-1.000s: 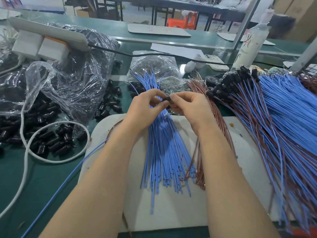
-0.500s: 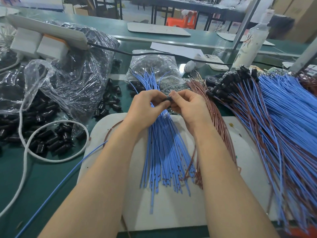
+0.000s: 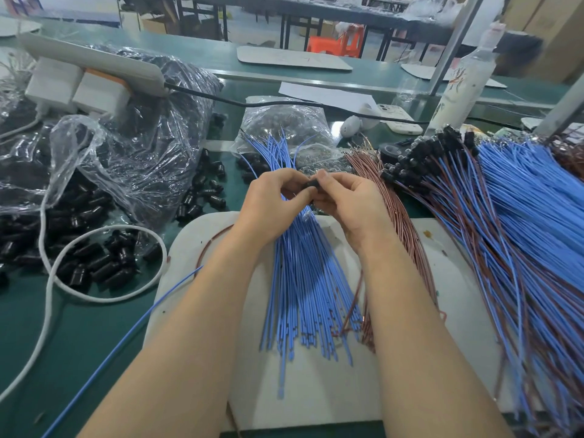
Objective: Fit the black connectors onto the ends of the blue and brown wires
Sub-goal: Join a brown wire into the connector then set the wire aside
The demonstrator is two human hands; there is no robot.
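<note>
While looking down from the head view, found at frame centre, a little above the middle: left hand [image 3: 275,197] and right hand [image 3: 350,200] brought together, fingers of both curled and pinching one black connector [image 3: 311,184] between the fingertips. Cannot tell whether any wire end already sits inside it, being covered by the fingers. Probably belonging to this same piece: a single blue wire [image 3: 104,365] running from under the left forearm to the lower left corner, and a brown wire [image 3: 208,246] curving beside it on the white board [image 3: 316,390].

Done so far, judging from the right side of the frame: a big finished pile [image 3: 493,248] of blue and brown pairs, with fitted connectors [image 3: 423,153] on the upper ends, close to the white bottle [image 3: 464,77]. Seems a large part of the work.

Left to do, as far as visible: a fan of loose blue wires [image 3: 303,279] from centre to lower centre, lying between and under the forearms, with no connector on the near ends; just right of it, loose brown wires [image 3: 404,226], partly under the right forearm. For these, plenty of spare connectors [image 3: 101,263] scattered at the left of the frame on the green table [image 3: 79,327], and more inside the clear plastic bag [image 3: 142,147], upper left.

Judged as somewhere in the middle: one connector in work, many dozens of wires waiting.
</note>
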